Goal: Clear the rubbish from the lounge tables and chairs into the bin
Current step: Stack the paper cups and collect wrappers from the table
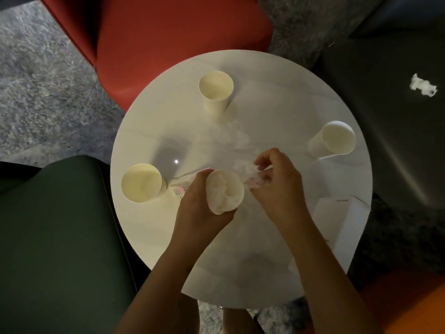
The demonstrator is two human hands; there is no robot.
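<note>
Tilting over the round white counter (240, 261), the cream paper cup (225, 192) stuffed with white tissue sits gripped in the left hand (195, 207), while the clear crinkled plastic wrapper (254, 180), pinched by the right hand (283, 189) fingers (266, 159), lies just right of its open rim.

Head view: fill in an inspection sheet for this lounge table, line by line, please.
Surface: round white table, glossy, with one glare spot.
Job's things: three paper cups standing, apparently empty: far cup, right cup, left cup; a held cup stuffed with white tissue; clear wrapper beside it.
Clutter: crumpled tissue on the dark chair; small printed label on the table; pale boxy shape near the right edge, unclear.
Grippers: left hand grips the held cup; right hand pinches the clear wrapper in its fingers.
Cables: nothing seen.
Surroundings: red chair, green chair, orange seat, grey carpet.
</note>
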